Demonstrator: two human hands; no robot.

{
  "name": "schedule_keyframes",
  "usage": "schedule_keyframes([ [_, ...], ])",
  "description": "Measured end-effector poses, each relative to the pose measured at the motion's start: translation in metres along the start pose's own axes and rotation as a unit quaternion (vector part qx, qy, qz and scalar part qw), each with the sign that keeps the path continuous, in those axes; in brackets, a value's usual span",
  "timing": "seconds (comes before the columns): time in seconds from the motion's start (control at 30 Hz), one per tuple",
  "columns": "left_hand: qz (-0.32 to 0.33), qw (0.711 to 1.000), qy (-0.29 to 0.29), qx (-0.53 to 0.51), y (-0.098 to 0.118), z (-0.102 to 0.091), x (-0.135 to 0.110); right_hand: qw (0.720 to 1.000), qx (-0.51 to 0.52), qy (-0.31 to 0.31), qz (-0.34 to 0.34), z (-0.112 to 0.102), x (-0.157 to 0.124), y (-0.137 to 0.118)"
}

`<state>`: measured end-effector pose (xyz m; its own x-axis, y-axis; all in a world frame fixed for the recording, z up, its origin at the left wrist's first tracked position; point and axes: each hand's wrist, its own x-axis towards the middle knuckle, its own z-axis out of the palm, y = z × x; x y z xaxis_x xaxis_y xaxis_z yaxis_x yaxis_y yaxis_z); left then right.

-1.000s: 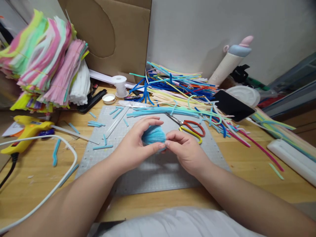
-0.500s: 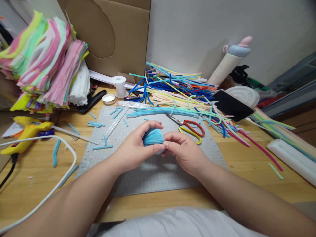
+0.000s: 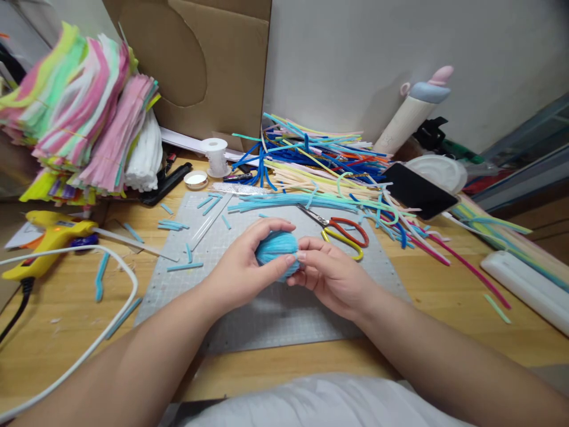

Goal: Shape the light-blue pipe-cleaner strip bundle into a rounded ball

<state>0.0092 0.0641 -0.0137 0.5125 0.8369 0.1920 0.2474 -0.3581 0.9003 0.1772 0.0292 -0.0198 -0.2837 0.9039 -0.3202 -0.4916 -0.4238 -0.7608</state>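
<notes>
A rounded bundle of light blue pipe cleaners (image 3: 276, 249) is held over the grey cutting mat (image 3: 267, 326). My left hand (image 3: 246, 258) is wrapped round it from the left, thumb in front and fingers behind. At the bundle's right end, my right hand (image 3: 335, 270) pinches with thumb and forefinger; the tips of the strands there are partly hidden. Just behind the right hand lie scissors (image 3: 340, 230) with red and yellow handles. Short blue pipe cleaner pieces (image 3: 184, 267) are scattered to the left, and long blue ones (image 3: 288, 203) lie beyond the hands.
A yellow glue gun (image 3: 48, 243) with a white cable (image 3: 128, 270) in front occupies the left side. Bundled pastel pipe cleaners (image 3: 84, 107) are stacked behind it. At the back are a spool (image 3: 216, 155) and a colourful pile (image 3: 320, 154). A phone (image 3: 420, 190) lies to the right.
The blue bundle has turned slightly in my hands and more of its rounded side shows. My right fingers have shifted a little at its right end.
</notes>
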Motion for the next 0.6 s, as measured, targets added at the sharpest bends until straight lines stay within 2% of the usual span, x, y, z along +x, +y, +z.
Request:
schedule_keyframes([
  [0.13, -0.003, 1.000, 0.013, -0.007, 0.0011, 0.0000, 0.0018, 1.000, -0.012, -0.019, -0.004, 0.0004, 0.0001, 0.0026],
  [0.37, -0.098, 0.983, -0.051, -0.144, -0.0016, -0.0017, 0.0022, 0.999, -0.037, -0.008, -0.038, 0.0021, -0.0007, 0.0045],
  [0.6, -0.128, 0.971, -0.055, -0.195, -0.0031, -0.0026, 0.0001, 0.994, -0.086, -0.006, -0.068, -0.0030, -0.0007, 0.0092],
])
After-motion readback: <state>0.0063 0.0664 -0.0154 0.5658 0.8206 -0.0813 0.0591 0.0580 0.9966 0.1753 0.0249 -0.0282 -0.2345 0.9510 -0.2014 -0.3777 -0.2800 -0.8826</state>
